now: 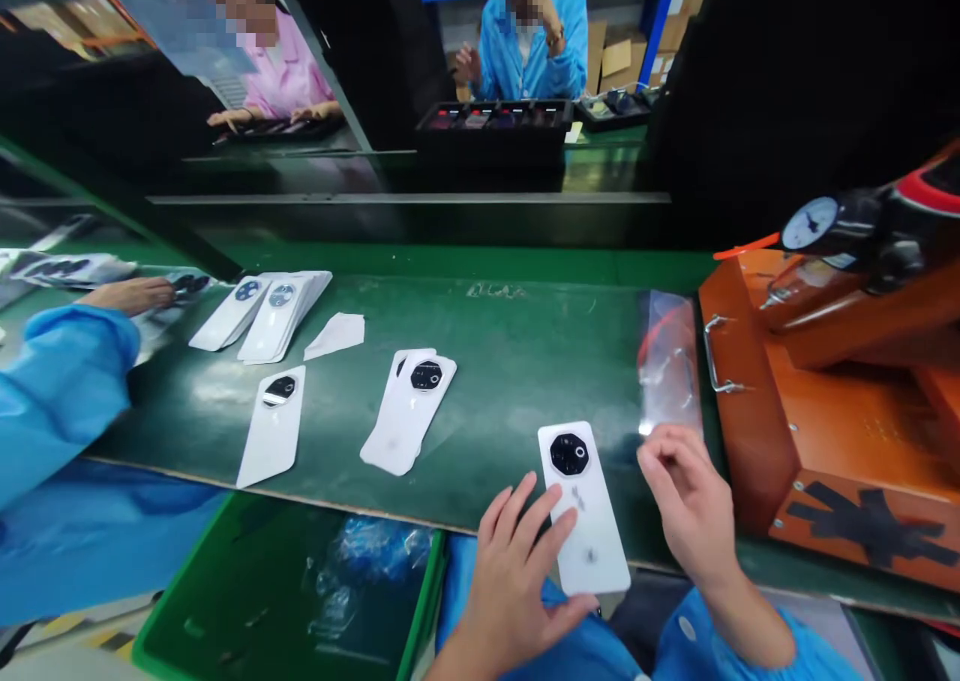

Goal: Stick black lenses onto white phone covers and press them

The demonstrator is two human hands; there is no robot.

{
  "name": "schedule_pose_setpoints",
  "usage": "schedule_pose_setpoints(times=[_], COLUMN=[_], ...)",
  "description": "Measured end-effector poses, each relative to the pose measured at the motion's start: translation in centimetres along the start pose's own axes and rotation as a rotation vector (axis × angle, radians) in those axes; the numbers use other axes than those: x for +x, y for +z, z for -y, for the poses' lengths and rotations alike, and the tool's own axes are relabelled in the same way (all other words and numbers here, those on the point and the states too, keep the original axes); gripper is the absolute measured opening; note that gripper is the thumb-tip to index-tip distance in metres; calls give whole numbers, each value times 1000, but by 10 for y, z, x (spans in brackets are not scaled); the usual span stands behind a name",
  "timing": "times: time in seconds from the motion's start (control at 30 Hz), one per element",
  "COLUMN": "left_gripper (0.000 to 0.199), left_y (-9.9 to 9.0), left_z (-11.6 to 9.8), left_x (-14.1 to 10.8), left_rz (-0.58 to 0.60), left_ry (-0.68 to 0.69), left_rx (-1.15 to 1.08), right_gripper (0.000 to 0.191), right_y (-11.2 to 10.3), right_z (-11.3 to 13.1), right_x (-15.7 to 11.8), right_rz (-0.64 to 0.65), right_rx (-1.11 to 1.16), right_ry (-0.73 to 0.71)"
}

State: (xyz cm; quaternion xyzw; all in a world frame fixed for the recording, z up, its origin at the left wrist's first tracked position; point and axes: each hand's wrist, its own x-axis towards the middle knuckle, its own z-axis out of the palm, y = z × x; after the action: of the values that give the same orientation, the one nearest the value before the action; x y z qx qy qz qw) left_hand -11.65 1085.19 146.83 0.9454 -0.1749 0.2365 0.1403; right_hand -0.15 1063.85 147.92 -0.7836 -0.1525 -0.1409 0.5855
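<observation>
A white phone back panel (600,536) with a round black camera area lies at the front edge of the green table. My left hand (521,571) is spread over its left side, fingertips touching or just above it. To the right of the panel, my right hand (690,501) has its fingers curled, thumb and fingertips close together; whatever may be between them is too small to make out. Just beyond that hand rests a clear plastic sheet (670,366). Two overlapping white panels (397,426) lie left of centre.
Farther left are a single panel (274,436), stacked panels (274,326) and a white scrap (337,334). A co-worker's hand (131,296) is at far left. An orange machine (757,431) with a gauge borders the right. Below the table edge sits a green bin (430,601) holding plastic film.
</observation>
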Motion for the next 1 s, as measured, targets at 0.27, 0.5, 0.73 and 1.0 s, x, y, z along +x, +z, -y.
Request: schedule_pose_setpoints(times=[0.27,0.5,0.73,1.0], left_gripper=[62,58,60,65], left_y=[27,11,9,10], left_z=[11,7,5,2], left_x=[-5,1,-2,-12], left_rz=[-169,-14,15,53], left_ry=[-5,-29,-22,-57], left_rx=[17,-6,-10,-47], right_gripper=[8,8,5,19], right_y=[5,7,10,29], right_z=[-8,-6,10,33], right_x=[5,9,12,25], right_rz=[-67,-53,21,442], right_rx=[-94,-73,-117,-88], right_ry=[-198,-143,-52,18])
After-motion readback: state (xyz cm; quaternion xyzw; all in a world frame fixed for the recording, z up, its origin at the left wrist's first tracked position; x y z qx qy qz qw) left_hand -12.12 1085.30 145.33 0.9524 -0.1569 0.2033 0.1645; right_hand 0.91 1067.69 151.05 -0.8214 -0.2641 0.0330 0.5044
